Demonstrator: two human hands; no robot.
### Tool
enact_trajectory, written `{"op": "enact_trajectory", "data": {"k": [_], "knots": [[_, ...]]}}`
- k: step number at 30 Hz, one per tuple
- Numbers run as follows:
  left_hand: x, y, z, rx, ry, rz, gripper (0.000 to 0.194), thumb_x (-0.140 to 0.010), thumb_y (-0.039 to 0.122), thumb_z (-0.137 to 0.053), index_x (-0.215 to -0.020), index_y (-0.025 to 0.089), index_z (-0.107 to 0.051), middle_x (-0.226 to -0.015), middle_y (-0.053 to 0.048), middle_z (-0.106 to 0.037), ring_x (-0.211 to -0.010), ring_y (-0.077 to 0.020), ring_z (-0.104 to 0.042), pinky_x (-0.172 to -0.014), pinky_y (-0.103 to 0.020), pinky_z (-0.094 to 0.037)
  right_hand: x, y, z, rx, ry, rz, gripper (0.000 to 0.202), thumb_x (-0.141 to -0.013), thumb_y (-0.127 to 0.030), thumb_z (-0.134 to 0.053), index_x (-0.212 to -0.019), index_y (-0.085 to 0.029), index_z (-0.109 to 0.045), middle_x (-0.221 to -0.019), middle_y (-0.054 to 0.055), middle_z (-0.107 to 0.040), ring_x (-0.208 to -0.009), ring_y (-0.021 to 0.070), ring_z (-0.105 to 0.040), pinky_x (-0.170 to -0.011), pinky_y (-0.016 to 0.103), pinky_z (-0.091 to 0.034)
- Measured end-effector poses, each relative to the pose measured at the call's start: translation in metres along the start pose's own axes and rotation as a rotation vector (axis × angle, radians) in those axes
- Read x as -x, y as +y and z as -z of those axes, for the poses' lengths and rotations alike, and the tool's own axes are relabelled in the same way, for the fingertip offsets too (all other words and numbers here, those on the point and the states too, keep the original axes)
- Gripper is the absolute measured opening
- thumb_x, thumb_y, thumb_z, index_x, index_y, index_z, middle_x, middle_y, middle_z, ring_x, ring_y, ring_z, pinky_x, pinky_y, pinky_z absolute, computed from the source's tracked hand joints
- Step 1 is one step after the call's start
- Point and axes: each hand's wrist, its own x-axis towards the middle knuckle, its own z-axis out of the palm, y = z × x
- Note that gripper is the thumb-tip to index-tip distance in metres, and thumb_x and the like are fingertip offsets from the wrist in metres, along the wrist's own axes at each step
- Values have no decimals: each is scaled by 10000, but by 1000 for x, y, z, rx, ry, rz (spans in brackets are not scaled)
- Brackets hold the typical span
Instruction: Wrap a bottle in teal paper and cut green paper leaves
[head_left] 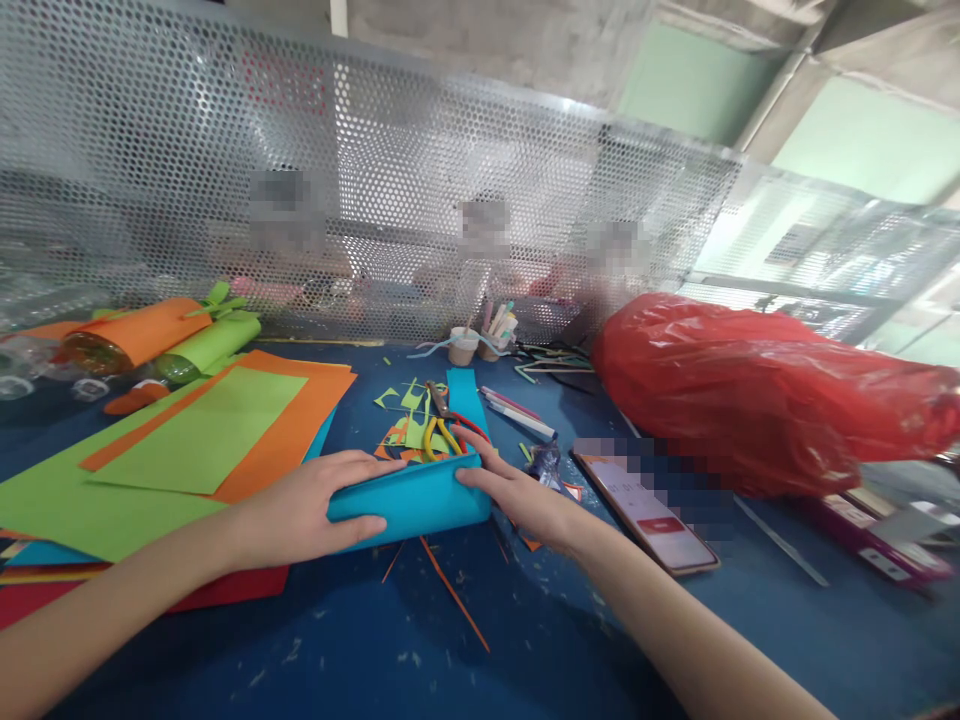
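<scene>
A sheet of blue paper (420, 508), bent over into a loose roll or fold, is held between both hands above the table. My left hand (330, 500) grips its left end, fingers across the top and thumb on the front face. At the right end, my right hand (517, 490) pinches the edge between thumb and fingers. Just behind the paper lies a hand tool with yellow handles (433, 440), and red handles (472, 428) show beside it, partly hidden. Green paper scraps (412, 410) and a blue paper strip (466, 395) lie around them.
Stacked coloured sheets (202, 440) and paper-wrapped plastic bottles (161, 330) are on the left. Cups of sticks (463, 347) and pens (517, 415) stand or lie ahead. A phone (649, 515) and a red plastic bag (750, 390) are on the right. A perforated metal screen (450, 170) rises behind.
</scene>
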Motion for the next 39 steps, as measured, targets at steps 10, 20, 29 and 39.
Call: {"op": "enact_trajectory", "data": {"k": [10, 20, 29, 39], "knots": [[-1, -1, -5, 28, 65, -10, 440, -965, 490, -375, -1355, 334, -503, -1348, -36, -568, -1271, -243, -487, -1076, -436, -376, -3, 4, -10, -88, 119, 72, 629, -860, -342, -514, -1462, -282, -345, -1411, -4, -494, -1245, 248, -478, -1060, 386, -350], [-3, 2, -2, 29, -2, -95, 404, -1003, 389, -312, -1383, 386, -451, -1280, -37, -580, -1169, -219, -555, -1010, -394, -430, -9, 15, -11, 11, 97, 132, 476, -900, -303, -437, -1375, -288, -457, -1267, -4, -604, -1031, 204, -597, -857, 317, -477], [-2, 4, -3, 43, 73, -42, 432, -972, 460, -383, -1383, 350, -460, -1351, -15, -589, -1224, -243, -535, -1037, -435, -408, -14, 17, -1, 262, 157, 334, 317, -873, -384, -555, -1058, -185, -719, -1063, 66, -724, -974, 270, -645, -838, 372, -498], [3, 7, -7, 34, 113, -77, 387, -968, 442, -404, -1310, 341, -554, -1284, -15, -630, -1201, -229, -549, -1032, -418, -430, -2, 24, -1, 303, 178, 666, 233, -900, -290, -582, -1074, -251, -731, -1125, 56, -720, -1085, 235, -643, -980, 415, -485]]}}
